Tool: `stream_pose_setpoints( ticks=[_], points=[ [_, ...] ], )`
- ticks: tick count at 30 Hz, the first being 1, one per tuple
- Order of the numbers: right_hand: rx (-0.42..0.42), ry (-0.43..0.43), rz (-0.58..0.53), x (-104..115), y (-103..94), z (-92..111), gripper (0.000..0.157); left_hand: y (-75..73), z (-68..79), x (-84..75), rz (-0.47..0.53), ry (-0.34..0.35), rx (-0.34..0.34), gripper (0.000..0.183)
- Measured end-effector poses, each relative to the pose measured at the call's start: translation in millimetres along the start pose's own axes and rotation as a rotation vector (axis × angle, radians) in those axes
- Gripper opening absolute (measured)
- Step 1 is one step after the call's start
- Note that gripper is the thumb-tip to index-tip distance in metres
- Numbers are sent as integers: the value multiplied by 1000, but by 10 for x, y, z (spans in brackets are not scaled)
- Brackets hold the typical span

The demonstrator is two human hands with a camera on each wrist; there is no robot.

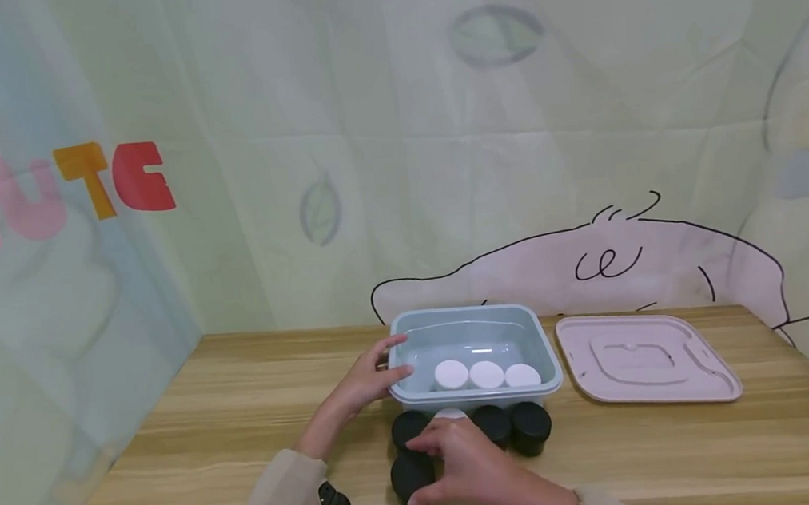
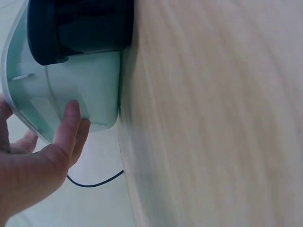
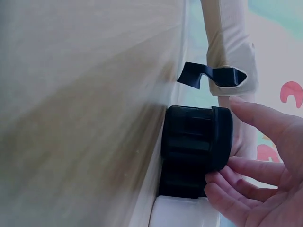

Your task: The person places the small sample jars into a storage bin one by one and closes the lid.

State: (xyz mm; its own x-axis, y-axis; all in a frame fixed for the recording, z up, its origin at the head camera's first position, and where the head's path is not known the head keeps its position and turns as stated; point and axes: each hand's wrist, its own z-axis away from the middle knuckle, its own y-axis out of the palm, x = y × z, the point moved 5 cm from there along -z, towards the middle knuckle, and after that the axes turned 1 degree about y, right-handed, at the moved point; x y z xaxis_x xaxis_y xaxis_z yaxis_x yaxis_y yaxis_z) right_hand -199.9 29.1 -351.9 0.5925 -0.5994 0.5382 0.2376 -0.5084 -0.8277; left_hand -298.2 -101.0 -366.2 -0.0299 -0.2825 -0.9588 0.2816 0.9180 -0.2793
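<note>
Low in the middle of the head view, the right hand (image 1: 466, 460) has its fingers curled over a round black jar (image 1: 411, 476), touching its lid. The jar looks smooth and dark, with ridges on its side in the right wrist view. It stands on the worktop (image 1: 211, 430), which is pale wood with long stripes. Just behind it stand three more black jars (image 1: 530, 426) in a row, with something white (image 1: 451, 414) between them, partly hidden by the hand.

A little higher in the frame sits a shiny blue-grey plastic tub (image 1: 545, 352) with rounded corners. Three flat white round lids (image 1: 486, 374) lie side by side inside it. The left hand (image 1: 372, 376) rests on the tub's left rim with its fingers fairly straight.

To the right, apart from the tub, a flat pink lid (image 1: 645, 358) with raised lines lies on the worktop.

Behind everything hangs a soft green cloth wall (image 1: 395, 141) with leaf drawings. Bright letters (image 1: 53, 199) show at the upper left.
</note>
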Motion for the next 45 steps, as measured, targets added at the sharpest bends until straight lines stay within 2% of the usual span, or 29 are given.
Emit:
stream_pose_setpoints(
  ticks=[5, 11, 19, 25, 30, 38, 45],
  points=[
    [14, 26, 27, -5, 26, -10, 49, -7, 13, 1, -2, -2, -5, 54],
    [13, -8, 50, 24, 21, -14, 44, -14, 6, 16, -3, 3, -14, 53],
    [-8, -20, -73, 35, -122, 5, 39, 10, -8, 18, 9, 19, 0, 52],
    [-66, -32, -166, 59, -351, 2, 39, 10, -5, 12, 13, 30, 5, 52],
    [-140, -36, -155, 21, -548, -31, 38, 7, -18, 34, 21, 36, 13, 52],
    [-289, 8, -123, -218, -879, -174, 40, 14, -15, 34, 49, 37, 16, 51],
    [-369, 69, -142, -412, -960, -348, 40, 13, -12, 32, 61, 15, 1, 52]
  ],
)
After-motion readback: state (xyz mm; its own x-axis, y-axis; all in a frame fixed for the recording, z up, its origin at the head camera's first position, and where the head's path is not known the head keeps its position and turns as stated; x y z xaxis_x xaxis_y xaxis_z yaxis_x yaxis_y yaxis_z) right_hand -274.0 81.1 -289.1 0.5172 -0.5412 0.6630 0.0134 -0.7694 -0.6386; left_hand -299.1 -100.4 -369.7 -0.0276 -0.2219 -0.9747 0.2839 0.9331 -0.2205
